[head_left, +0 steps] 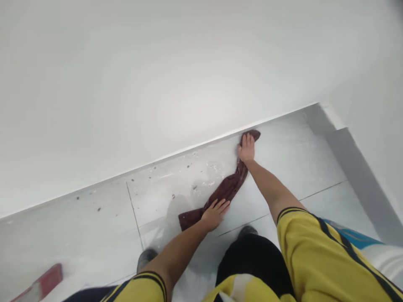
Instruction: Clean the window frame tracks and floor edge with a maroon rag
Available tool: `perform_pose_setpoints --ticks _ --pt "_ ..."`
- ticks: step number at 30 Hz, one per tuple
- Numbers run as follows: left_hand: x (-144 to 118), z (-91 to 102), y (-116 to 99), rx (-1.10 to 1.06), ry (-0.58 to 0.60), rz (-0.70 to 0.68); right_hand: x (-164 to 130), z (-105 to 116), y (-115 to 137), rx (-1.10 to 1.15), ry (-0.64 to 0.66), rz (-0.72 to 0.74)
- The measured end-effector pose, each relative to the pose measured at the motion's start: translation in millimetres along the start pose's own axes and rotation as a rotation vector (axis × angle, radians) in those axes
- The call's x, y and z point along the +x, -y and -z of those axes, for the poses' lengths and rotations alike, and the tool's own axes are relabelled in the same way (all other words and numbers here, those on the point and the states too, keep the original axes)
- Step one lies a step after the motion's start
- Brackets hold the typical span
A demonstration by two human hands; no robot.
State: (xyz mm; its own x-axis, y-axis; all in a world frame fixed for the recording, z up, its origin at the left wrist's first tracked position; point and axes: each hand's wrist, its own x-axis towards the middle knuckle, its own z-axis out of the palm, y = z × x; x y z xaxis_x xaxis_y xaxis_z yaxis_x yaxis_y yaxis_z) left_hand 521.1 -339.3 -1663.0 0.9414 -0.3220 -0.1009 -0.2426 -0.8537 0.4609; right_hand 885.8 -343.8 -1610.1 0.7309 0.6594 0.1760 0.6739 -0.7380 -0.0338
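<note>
A long dark red cloth (227, 188) lies stretched out on the pale tiled floor (103, 226), running from near my knees up to the foot of the white wall. My right hand (246, 149) presses flat on the cloth's far end, right against the wall's base. My left hand (215, 214) presses flat on the cloth's near end. Both hands have their fingers spread on the fabric. White flecks and dark specks of debris (208, 176) are scattered on the tile just left of the cloth.
A white wall (157, 84) fills the upper view and meets the floor along a slanted line. A grey ledge (355, 167) runs along the right. A red-edged tool (42, 285) lies at the bottom left. My shoes (146, 256) stand on the tile.
</note>
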Motion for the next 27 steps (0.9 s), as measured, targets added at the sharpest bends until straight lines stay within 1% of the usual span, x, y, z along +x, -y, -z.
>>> perform_pose_setpoints --ticks 2,5,9,12,14,15,16,18,20,21,22,23,24,25,26,27 --pt "-37.1 -12.0 19.9 0.052 -0.043 -0.015 -11.8 -5.0 38.1 -0.012 0.021 0.027" --pt "-108.6 -25.6 58.6 0.082 -0.093 -0.010 -31.9 -13.9 108.3 -0.020 0.057 0.023" --pt "-222.4 -40.8 120.7 0.078 -0.145 -0.103 -64.7 -32.1 219.8 -0.011 0.101 0.022" --pt "-312.8 -53.6 161.5 0.099 -0.203 -0.055 -95.8 -44.8 302.6 0.014 0.139 0.049" --pt "-366.4 -61.1 179.3 0.127 -0.213 0.022 -117.2 -52.0 353.5 0.032 0.191 0.094" --pt "-389.8 -64.3 185.1 0.139 -0.211 0.062 -127.7 -56.0 378.4 0.043 0.231 0.150" --pt "-410.9 -67.2 189.5 0.147 -0.208 0.102 -137.8 -60.5 403.6 0.062 0.280 0.241" --pt "-448.5 -72.7 195.0 0.146 -0.203 0.188 -156.1 -71.6 455.8 0.122 0.388 0.507" --pt "-483.7 -77.5 198.5 0.126 -0.195 0.312 -170.9 -83.3 508.0 0.193 0.500 0.756" --pt "-501.2 -79.6 199.6 0.114 -0.186 0.381 -176.9 -88.3 531.3 0.220 0.565 0.838" --pt "-518.2 -81.3 200.0 0.103 -0.177 0.453 -182.1 -91.9 551.0 0.239 0.619 0.889" --pt "-534.1 -82.7 199.3 0.094 -0.167 0.521 -186.6 -93.9 565.6 0.253 0.656 0.923" --pt "-547.7 -83.5 197.0 0.086 -0.160 0.585 -190.4 -94.1 574.3 0.270 0.673 0.945" --pt "-558.1 -83.8 193.2 0.075 -0.154 0.651 -193.8 -92.6 576.9 0.293 0.669 0.961" --pt "-564.5 -83.7 188.1 0.058 -0.151 0.732 -196.5 -89.7 573.6 0.316 0.652 0.978" --pt "-566.7 -83.1 182.5 0.028 -0.154 0.842 -198.6 -85.7 565.6 0.344 0.635 0.986"
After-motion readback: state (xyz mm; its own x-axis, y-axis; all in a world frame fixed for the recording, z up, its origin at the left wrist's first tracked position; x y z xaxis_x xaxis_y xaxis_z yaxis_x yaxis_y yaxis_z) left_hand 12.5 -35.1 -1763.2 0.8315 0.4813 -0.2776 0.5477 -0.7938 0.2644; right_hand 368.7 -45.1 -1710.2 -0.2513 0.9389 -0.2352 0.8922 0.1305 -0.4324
